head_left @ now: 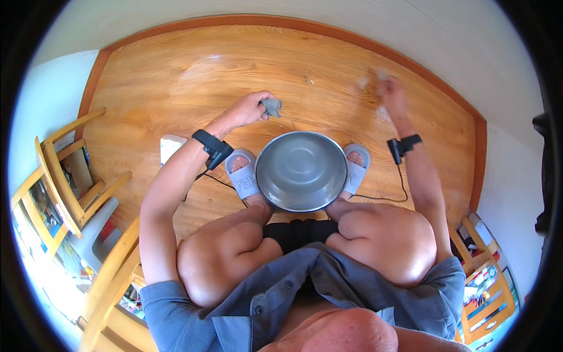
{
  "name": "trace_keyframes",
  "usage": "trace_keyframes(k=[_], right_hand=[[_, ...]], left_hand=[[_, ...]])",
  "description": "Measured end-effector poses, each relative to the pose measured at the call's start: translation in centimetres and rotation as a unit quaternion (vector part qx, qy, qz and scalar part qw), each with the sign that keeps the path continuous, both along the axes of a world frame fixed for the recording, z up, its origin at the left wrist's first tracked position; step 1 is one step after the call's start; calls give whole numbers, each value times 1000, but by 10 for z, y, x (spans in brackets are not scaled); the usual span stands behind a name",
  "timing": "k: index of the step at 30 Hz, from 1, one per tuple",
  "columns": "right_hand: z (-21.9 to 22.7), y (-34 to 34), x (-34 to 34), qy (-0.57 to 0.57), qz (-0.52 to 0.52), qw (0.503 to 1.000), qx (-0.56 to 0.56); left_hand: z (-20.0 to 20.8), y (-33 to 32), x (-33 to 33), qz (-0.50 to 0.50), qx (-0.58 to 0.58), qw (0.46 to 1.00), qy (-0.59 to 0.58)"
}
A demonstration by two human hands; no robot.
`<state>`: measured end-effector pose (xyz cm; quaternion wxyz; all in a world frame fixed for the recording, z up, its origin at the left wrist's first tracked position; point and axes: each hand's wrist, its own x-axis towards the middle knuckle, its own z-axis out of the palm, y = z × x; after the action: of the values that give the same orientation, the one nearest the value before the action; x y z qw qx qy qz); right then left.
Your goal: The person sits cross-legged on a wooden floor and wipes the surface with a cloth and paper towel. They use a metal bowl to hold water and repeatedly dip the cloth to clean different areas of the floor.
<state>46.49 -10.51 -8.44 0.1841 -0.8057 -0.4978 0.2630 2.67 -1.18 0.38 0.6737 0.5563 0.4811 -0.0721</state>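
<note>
My left hand (251, 108) is closed around a small crumpled grey cloth (271, 107), held above the floor beyond my left foot. Farther out on the right, my right hand (393, 97) is reached forward, low over the wood floor, its fingers bent together and smeared by motion. At its fingertips shows a pale greyish bit (383, 75), too blurred to name. A round grey metal basin (302, 167) stands between my feet, nearer to me than both hands. No contents can be made out in it.
Slippered feet (243, 176) flank the basin. A white box-like thing (170, 146) lies left of my left forearm. Wooden chairs (61, 176) stand at the left, and wooden furniture (487, 287) at lower right. Brown skirting (281, 22) edges the floor. Small pale scraps (309, 81) dot the boards.
</note>
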Motion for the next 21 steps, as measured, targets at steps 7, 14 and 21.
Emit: trace_keyframes(k=[7, 14, 21], right_hand=[[-17, -51, 169, -128, -274, 952, -44], [-31, 19, 75, -188, -139, 972, 0], [20, 48, -35, 200, -54, 969, 137]], left_hand=[[-26, 71, -66, 121, 47, 986, 100], [-70, 80, -99, 44, 275, 951, 133], [-90, 85, -109, 43, 244, 958, 147]])
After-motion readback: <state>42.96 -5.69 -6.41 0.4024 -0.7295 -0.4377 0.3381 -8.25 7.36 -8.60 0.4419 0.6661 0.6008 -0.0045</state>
